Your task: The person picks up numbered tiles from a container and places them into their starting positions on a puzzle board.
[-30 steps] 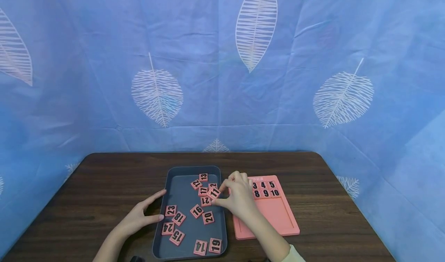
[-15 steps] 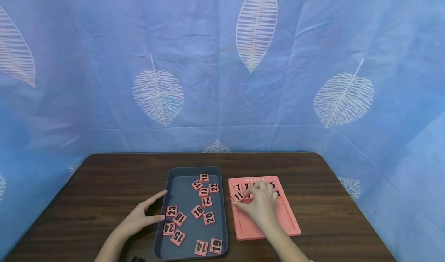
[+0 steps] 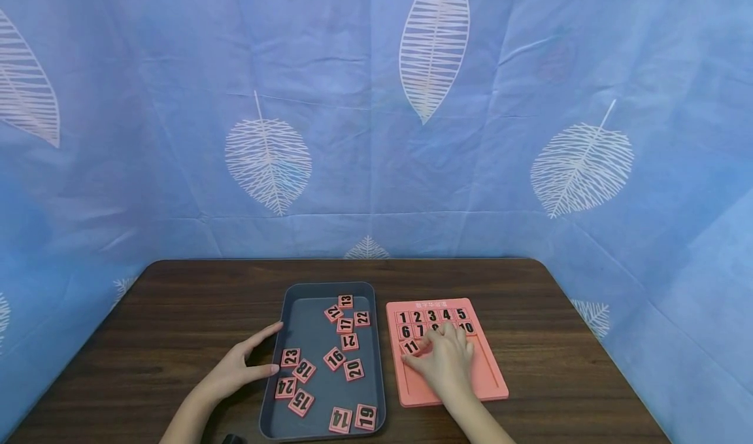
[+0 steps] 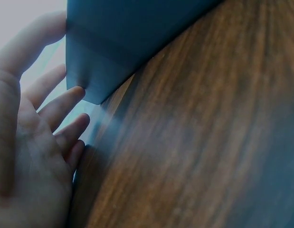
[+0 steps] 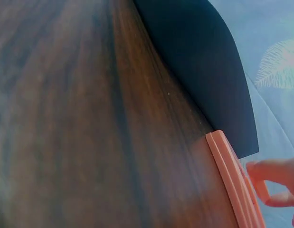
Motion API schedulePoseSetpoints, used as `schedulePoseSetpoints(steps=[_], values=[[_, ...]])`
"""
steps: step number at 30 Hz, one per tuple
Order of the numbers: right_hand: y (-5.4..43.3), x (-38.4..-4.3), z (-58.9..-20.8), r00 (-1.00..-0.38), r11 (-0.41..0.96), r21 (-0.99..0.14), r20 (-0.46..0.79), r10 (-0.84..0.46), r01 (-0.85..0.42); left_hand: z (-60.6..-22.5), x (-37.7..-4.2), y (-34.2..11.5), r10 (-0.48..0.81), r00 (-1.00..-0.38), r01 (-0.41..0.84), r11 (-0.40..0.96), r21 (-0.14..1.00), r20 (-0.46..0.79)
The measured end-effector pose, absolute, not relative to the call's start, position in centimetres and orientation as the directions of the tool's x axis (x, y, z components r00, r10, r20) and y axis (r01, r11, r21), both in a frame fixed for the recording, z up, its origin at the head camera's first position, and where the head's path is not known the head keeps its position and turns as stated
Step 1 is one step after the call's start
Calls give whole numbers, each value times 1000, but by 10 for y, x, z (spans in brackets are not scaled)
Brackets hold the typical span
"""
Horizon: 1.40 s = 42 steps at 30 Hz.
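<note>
Behind, a blue curtain [image 3: 365, 169] printed with white leaves. In front of the curtain, a dark wood-grained worktop [image 3: 176, 307]. Left of centre on the worktop, a dark grey tray [image 3: 308, 333]; in the left wrist view, just the outer wall, close and low. Right of the tray, near but apart, a pink board [image 3: 485, 369], headed by a line of pale characters too small to read; in the right wrist view, a ridged side edge, hidden from the head.

At the tray's left side, the left hand [image 3: 235, 369], thumb and forefinger spread wide, tips against the wall; in the left wrist view, also the palm and remaining fingers, loosely bent. Over the board, the right hand [image 3: 446, 364], fingers narrow, pinching tile 11 [image 3: 410, 346]; in the right wrist view, cropped at the border.

Tile 11 just below tile 6 [image 3: 405, 331], at the board's left, slightly tilted; cannot tell seated from lifted. Along the board's top row, tiles 1 to 5 [image 3: 432, 316], all legible and upright; in the second row, also tile 7 [image 3: 419, 331] and tile 10 [image 3: 467, 327], with partial cover by the fingers between.

Loose in the tray, turned various ways, black on pink: 13 [image 3: 345, 301], 12 [image 3: 333, 313], 22 [image 3: 361, 318], 17 [image 3: 345, 325], 21 [image 3: 350, 342], 16 [image 3: 334, 359], 20 [image 3: 354, 369], 23 [image 3: 291, 357], 18 [image 3: 304, 370], 24 [image 3: 285, 387], 15 [image 3: 301, 402], 14 [image 3: 340, 420], 19 [image 3: 366, 417]. Numerals legible from the head alone.
</note>
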State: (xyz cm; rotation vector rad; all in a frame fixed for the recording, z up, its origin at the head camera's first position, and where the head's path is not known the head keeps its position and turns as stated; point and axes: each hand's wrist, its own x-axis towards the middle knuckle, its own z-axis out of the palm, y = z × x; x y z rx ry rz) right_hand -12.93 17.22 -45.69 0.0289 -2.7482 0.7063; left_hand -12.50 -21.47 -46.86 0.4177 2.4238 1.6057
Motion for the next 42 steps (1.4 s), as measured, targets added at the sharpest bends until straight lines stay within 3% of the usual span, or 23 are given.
schedulePoseSetpoints(steps=[12,26,42], values=[[174,-129,-466,-969,864,-498,240,60,-70,-469,-127,-216,328,-944,89,371,924,-41],[177,-128,-468,-959,866,-484,282,18,-126,-468,-127,-216,335,-942,99,368,924,-33],[162,-123,-438,-911,785,-538,406,-77,-306,-467,-127,-216,338,-940,94,364,927,-38]])
